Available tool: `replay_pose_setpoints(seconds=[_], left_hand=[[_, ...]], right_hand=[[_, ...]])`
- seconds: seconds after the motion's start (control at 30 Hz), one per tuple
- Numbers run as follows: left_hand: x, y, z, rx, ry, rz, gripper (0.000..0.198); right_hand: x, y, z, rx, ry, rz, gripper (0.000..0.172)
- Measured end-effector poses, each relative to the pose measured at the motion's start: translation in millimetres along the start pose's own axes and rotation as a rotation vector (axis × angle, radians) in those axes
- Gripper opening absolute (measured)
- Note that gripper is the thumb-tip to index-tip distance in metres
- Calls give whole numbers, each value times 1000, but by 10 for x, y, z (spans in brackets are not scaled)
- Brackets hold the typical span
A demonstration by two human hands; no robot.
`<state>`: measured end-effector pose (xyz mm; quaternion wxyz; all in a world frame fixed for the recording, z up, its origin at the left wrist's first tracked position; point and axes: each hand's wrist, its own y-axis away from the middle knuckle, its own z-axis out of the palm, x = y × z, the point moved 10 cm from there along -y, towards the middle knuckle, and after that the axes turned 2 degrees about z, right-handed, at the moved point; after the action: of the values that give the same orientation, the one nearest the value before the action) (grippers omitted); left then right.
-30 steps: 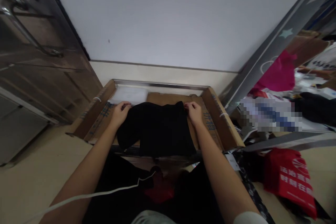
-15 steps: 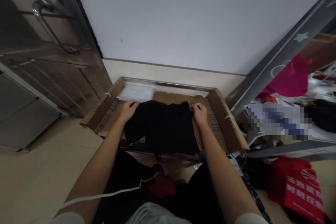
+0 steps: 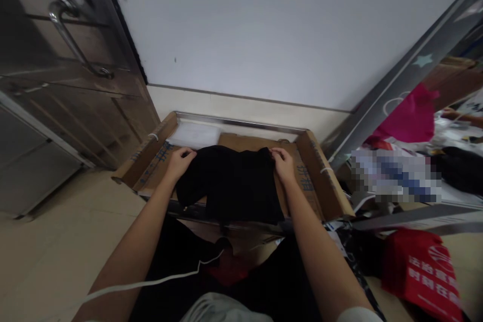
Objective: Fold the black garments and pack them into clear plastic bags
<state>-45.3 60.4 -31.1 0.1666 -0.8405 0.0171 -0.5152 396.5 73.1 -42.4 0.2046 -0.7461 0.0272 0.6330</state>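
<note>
A black garment [image 3: 230, 183] lies spread on cardboard [image 3: 302, 181] lining a metal-framed cart [image 3: 241, 122]. My left hand [image 3: 180, 160] pinches the garment's far left corner, fingers closed on the cloth. My right hand [image 3: 283, 162] grips the far right corner the same way. The near edge of the garment hangs over the cart's front rail. A flat clear plastic bag [image 3: 194, 135] lies at the cart's far left, just beyond my left hand.
A white cable [image 3: 151, 283] crosses my lap over dark clothing. A metal door with a handle [image 3: 71, 40] stands at left. At right are a slanted metal bar [image 3: 400, 85], a red bag [image 3: 422, 271], a pink bag [image 3: 409, 115] and another person's arm [image 3: 462, 116].
The view has shifted slightly. Both hands have stayed on the garment's far corners, the right one moving a little inward.
</note>
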Motion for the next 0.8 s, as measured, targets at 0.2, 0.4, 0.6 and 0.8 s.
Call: replay_pose_setpoints(seconds=[0.2,0.4,0.6,0.8], left_hand=[[-76,220,-149,12,48,-34,28],[-32,381,-308,88,51,17,24],[484,411,-348,74,-267,151,18],[1229,300,-31,-192,-245,221,28]], right_hand=[[-15,44,100,-95,-66,11,38],[-51,52,176,-171,-35,-27,43],[-71,45,205,-179,-19,-65,43],[-43,44,190,-158,-47,-42,44]])
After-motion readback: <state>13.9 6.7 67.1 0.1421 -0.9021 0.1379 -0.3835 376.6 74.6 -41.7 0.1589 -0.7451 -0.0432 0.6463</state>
